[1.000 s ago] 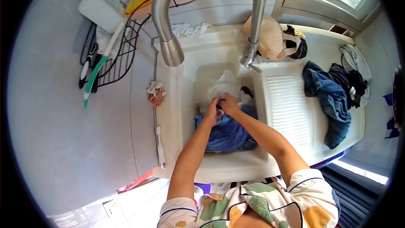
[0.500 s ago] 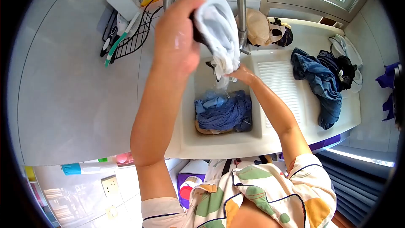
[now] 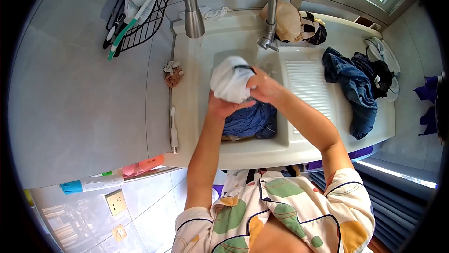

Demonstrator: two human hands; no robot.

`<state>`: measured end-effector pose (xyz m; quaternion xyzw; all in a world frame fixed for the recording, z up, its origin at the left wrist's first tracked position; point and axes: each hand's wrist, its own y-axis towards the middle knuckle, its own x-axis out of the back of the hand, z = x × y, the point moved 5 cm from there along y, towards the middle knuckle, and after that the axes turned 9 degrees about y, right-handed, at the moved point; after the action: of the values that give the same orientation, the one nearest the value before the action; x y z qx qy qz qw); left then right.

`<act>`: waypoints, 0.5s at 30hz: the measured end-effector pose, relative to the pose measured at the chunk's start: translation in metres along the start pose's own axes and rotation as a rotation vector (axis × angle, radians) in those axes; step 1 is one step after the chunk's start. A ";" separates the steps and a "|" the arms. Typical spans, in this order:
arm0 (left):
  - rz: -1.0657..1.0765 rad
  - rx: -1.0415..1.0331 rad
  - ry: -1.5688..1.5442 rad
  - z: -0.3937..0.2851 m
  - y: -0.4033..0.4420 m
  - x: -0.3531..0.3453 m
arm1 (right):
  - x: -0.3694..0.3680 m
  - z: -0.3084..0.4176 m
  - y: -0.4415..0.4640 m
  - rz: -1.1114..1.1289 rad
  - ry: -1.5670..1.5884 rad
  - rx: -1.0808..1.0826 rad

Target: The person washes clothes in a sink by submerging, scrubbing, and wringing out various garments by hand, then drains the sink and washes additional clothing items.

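Observation:
A bunched white garment [image 3: 228, 81] with a dark band on its upper right is between my two hands, above the sink basin [image 3: 281, 133]. My left hand [image 3: 224, 106] cups it from below, closed on it with some fingers stretched to the right. Wrapped on its right side is my right hand [image 3: 264, 87], closed, with part of the fingers hidden by the cloth. Under my hands lies dark blue wet clothing [image 3: 245, 122] in the basin. The steel faucet [image 3: 193, 19] hangs behind and to the left of the white garment.
Right of the basin is a ribbed washboard [image 3: 306, 94], then jeans [image 3: 355, 96] and a black garment [image 3: 383, 80]. A beige cloth item [image 3: 286, 21] sits behind the faucet handle [image 3: 267, 42]. A wire rack [image 3: 149, 28] with a green-handled brush [image 3: 128, 31] stands left.
The white garment has come down from beside the faucet to low over the basin, now gathered into a bundle. My left hand has dropped from high up to beneath it; my right hand remains on it.

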<state>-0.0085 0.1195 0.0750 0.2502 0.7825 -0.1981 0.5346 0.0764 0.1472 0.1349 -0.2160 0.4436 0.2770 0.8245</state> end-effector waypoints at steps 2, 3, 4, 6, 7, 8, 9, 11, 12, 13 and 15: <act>-0.090 -0.078 -0.230 0.005 0.012 0.023 | 0.018 0.000 -0.010 -0.021 -0.282 0.066; -0.259 -0.079 -0.165 0.007 0.009 0.017 | 0.025 0.002 -0.010 0.030 -0.037 0.020; -0.427 -0.078 -0.094 0.009 0.004 0.016 | 0.033 0.007 -0.009 0.083 0.209 -0.021; -0.453 -0.063 -0.001 0.013 -0.003 0.005 | 0.072 0.015 -0.002 0.089 0.228 0.035; -0.392 -0.071 -0.027 0.015 0.000 -0.013 | 0.092 0.011 0.000 -0.006 0.291 -0.010; -0.332 -0.078 -0.055 0.019 0.004 -0.024 | 0.110 0.002 0.001 -0.102 0.354 -0.056; -0.333 -0.069 -0.055 0.024 0.007 -0.023 | 0.096 -0.010 0.001 0.171 0.411 -0.017; -0.252 -0.107 -0.088 0.029 0.014 -0.021 | 0.089 -0.031 -0.005 -0.053 0.392 0.054; -0.259 -0.103 -0.091 0.032 0.014 -0.018 | 0.093 -0.035 -0.011 -0.273 0.373 0.120; -0.138 -0.100 -0.173 0.033 0.014 -0.021 | 0.093 -0.037 -0.009 -0.132 0.312 0.144; -0.027 -0.089 -0.256 0.033 0.013 -0.024 | 0.079 -0.019 -0.010 0.030 0.356 0.203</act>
<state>0.0305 0.1067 0.0852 0.1883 0.7193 -0.2006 0.6379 0.1067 0.1493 0.0587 -0.1705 0.6113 0.2004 0.7463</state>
